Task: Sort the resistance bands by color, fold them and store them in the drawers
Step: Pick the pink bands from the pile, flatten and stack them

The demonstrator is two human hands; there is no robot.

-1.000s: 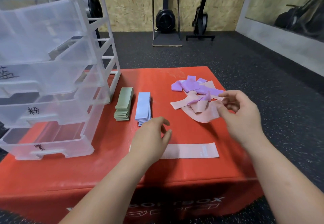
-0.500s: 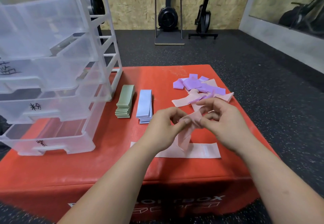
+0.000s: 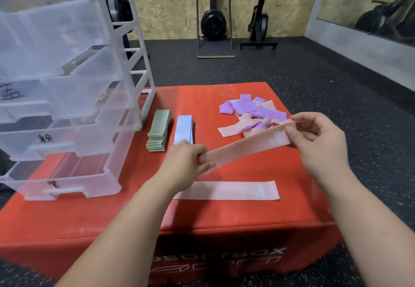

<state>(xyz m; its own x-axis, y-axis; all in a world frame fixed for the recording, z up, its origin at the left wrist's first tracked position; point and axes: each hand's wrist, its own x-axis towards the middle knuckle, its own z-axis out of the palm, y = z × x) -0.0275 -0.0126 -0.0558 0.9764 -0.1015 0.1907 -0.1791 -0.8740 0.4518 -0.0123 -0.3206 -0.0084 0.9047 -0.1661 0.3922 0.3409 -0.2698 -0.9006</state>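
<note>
Pinching a pink band (image 3: 244, 147) at its ends with left hand (image 3: 188, 162) and right hand (image 3: 314, 138), fingers curled, pulled straight in the air, likely to flatten it for folding. Just below the hands, flat on the bench (image 3: 89, 214): a second band (image 3: 226, 190), maybe starting the pink stack.

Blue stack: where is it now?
In the head view the blue stack lies left of centre on the red box, just right of the green stack; the left hand, pinching a pink band, covers its near end.
</note>
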